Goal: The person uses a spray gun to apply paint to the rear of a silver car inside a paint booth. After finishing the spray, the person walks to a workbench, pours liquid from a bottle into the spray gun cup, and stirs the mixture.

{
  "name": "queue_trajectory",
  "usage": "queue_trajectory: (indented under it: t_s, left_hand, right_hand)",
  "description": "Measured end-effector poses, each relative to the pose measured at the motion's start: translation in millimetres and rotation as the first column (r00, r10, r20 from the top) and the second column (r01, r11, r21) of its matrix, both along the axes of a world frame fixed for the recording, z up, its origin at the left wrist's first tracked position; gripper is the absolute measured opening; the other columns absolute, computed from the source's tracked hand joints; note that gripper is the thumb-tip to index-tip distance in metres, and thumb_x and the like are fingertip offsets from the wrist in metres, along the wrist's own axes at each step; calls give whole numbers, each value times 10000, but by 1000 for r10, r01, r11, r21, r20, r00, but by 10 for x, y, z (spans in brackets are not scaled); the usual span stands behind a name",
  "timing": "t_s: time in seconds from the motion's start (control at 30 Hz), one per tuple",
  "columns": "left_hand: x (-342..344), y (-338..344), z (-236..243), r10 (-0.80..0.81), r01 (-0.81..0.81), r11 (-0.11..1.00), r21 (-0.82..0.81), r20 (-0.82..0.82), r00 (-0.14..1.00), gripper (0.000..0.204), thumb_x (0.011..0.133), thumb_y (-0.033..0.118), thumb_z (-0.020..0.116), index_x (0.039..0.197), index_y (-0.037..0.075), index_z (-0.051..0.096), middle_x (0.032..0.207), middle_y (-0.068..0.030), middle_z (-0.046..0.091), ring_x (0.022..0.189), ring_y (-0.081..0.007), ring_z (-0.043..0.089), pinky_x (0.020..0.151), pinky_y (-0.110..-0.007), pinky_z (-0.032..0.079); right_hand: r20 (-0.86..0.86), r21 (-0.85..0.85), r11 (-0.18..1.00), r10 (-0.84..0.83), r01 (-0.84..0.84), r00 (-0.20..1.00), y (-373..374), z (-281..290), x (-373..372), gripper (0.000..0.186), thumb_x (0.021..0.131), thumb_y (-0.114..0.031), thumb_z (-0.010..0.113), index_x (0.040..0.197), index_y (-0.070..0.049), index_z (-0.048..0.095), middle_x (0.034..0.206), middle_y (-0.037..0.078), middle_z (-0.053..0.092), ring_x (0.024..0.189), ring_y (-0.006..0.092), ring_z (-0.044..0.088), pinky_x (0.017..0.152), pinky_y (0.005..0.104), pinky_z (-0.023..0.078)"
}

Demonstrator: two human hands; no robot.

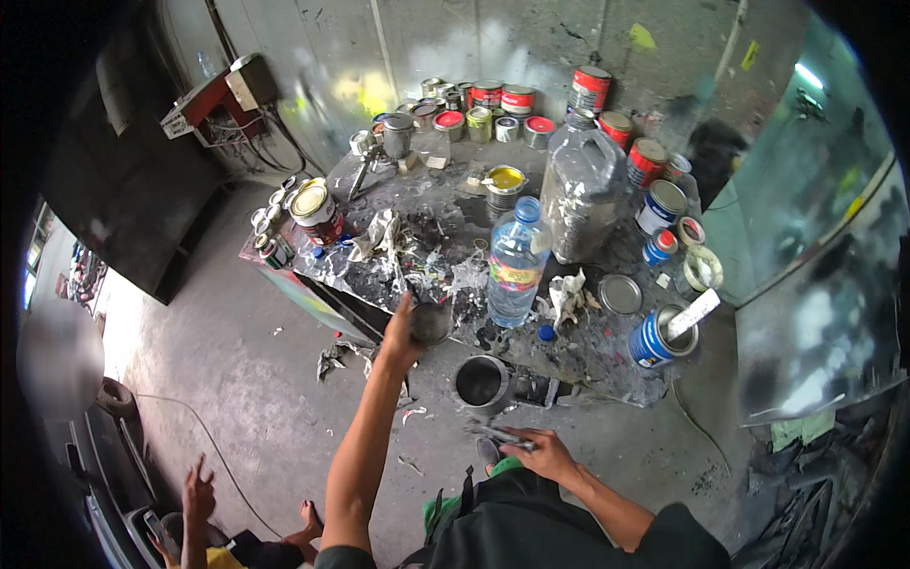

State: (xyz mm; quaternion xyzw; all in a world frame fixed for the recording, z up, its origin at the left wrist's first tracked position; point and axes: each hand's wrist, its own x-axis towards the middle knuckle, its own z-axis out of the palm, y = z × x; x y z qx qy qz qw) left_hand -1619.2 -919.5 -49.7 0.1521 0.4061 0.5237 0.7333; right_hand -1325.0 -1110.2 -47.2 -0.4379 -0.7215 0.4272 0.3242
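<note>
My left hand (400,334) reaches forward to the near edge of the paint-stained table (588,356). Its fingers close on a dark round lid (432,324), seen nearly face-on. Lower and to the right, my right hand (545,455) wraps round the metal body of what looks like a paint spray gun (504,434). Just above that body is an open grey cup (482,383) with a dark inside; it appears joined to the gun. A clear water bottle (517,270) with a blue cap stands upright beyond the cup.
Paint cans (485,95) line the table's back. A large clear jug (583,190), a yellow paint can (504,188) and a blue can (654,339) with a white stick stand on it. Crumpled paper (569,299) lies nearby. At lower left, another person's hand (197,491) is raised.
</note>
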Motion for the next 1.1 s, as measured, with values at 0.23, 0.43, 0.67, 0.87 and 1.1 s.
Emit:
queue_trajectory:
  t_s: [0.23, 0.43, 0.67, 0.87, 1.1]
  left_hand:
    - [188, 825, -239, 11, 32, 999, 30, -866, 500, 635, 905, 561, 486, 1139, -20, 588, 1047, -226, 645, 1065, -342, 600, 803, -449, 505]
    - [-281, 1029, 395, 435, 43, 894, 447, -885, 168, 511, 813, 429, 647, 1131, 32, 603, 1077, -233, 639, 941, -419, 618, 834, -452, 481]
    - [-872, 1710, -34, 285, 174, 957, 234, -873, -396, 704, 788, 367, 671, 1388, 147, 376, 1302, -198, 459, 1223, -433, 382, 997, -519, 336]
    - [-1674, 2354, -637, 292, 218, 953, 209, -822, -489, 345, 825, 226, 562, 1146, 100, 579, 978, -156, 605, 908, -355, 573, 776, -461, 482]
    - [-1209, 781, 1262, 413, 150, 755, 638, -640, 648, 224, 904, 97, 483, 959, 2, 678, 782, -83, 598, 681, -206, 578, 627, -316, 460]
  right_hand:
    - [104, 71, 964, -261, 255, 960, -117, -36, 269, 287, 794, -171, 744, 1032, -22, 682, 891, 167, 694, 788, 279, 693, 687, 365, 532]
    - [186, -38, 976, -203, 213, 962, 135, 211, 142, 233, 819, -155, 716, 970, 19, 681, 834, 182, 687, 732, 293, 681, 660, 349, 517]
    - [175, 0, 954, -295, 299, 939, -225, 261, -172, 283, 800, -145, 740, 1027, 12, 677, 906, 188, 694, 829, 284, 694, 717, 351, 528]
    - [42, 48, 926, -377, 375, 925, -169, 420, -804, 312, 765, -106, 765, 1036, 19, 673, 959, 186, 694, 882, 300, 693, 742, 347, 538]
    - [78, 303, 903, -341, 304, 937, 58, 463, -1282, 408, 763, -73, 747, 1146, -12, 621, 1019, 166, 680, 883, 317, 684, 735, 361, 559]
